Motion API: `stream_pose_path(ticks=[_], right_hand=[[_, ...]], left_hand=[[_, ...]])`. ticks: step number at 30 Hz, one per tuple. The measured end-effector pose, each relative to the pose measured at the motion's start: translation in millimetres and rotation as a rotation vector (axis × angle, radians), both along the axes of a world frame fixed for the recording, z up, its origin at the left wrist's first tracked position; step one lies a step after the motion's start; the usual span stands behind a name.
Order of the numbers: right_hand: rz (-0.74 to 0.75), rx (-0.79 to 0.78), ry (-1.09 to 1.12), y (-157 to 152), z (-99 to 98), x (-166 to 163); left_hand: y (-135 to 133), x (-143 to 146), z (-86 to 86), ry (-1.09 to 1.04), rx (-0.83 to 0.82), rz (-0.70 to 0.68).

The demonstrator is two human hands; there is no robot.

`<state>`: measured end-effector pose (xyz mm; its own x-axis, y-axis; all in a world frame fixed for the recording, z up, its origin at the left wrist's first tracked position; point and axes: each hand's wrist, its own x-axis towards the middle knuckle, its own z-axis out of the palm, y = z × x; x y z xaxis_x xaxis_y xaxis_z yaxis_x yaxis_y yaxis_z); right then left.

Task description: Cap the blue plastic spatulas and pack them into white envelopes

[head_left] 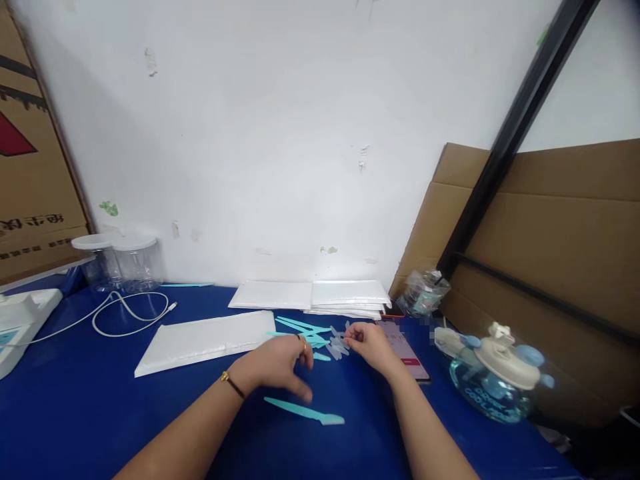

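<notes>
Left hand [303, 373] is hovering over the blue surface [75, 427], thumb and fingers apart, apparently empty. Right hand [367, 343] is pinching narrowly at the translucent pieces [336, 348]; grip content: cannot tell. Turquoise tool [300, 410] is lying nearest the wearer, likely light, stiff, slick; handle [286, 404] is offering better hold than pale end [333, 420].

The left hand [287, 363] covers part of the turquoise sticks [305, 325] heaped beyond it, so their number cannot be told. Whether the right hand [369, 343] pinches one of the small clear pieces [336, 348] beside its fingertips is too small to make out; that hand also hides part of the phone [406, 350], whose screen text is illegible. Right of the hands, the lettering on the bottle [493, 393] blurs. Far left of them, the picture's edge cuts off a white device [43, 312] and a carton [40, 167].
</notes>
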<state>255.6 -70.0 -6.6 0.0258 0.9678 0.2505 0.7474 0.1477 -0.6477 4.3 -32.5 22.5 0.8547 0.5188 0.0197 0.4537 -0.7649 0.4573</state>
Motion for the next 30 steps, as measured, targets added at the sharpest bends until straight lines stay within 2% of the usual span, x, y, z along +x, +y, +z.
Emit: stream_pose_path(ticks=[3,7,10,14,18,21,24,27,30], right_hand=[[0.146,-0.100,0.073,-8.0,7.5,-3.5],[0.344,-0.287,0.226,-15.2,11.1,-10.2],[0.372,-0.344,0.289,-15.8,8.0,-13.5],[0.340,-0.335,0.336,-12.2,4.1,-10.1],[0.195,-0.200,0.271,-4.9,-0.2,0.6],[0.069,-0.086,0.117,1.1,-7.3,4.9],[-0.023,0.091,-0.025,1.4,-3.7,2.5],[-0.139,0.324,0.032,-13.2,26.4,-6.8],[-0.184,0.562,0.125,-51.5,71.1,-17.9]], left_hand=[[-9.3,2.6,-5.8,0.132,-0.092,-0.116],[-3.5,8.3,-16.2,0.055,-0.007,0.014],[5.2,9.7,-20.5,-0.025,-0.009,0.116],[14.3,5.8,-17.7,-0.039,-0.023,0.169],[24.0,-1.0,-14.8,0.001,0.096,0.245],[30.2,-1.7,-17.0,0.025,0.196,0.273],[28.3,0.3,-8.4,-0.100,0.242,0.306],[7.8,-5.7,22.4,-0.392,0.189,0.313],[-34.5,-26.9,58.4,-0.716,0.252,0.308]])
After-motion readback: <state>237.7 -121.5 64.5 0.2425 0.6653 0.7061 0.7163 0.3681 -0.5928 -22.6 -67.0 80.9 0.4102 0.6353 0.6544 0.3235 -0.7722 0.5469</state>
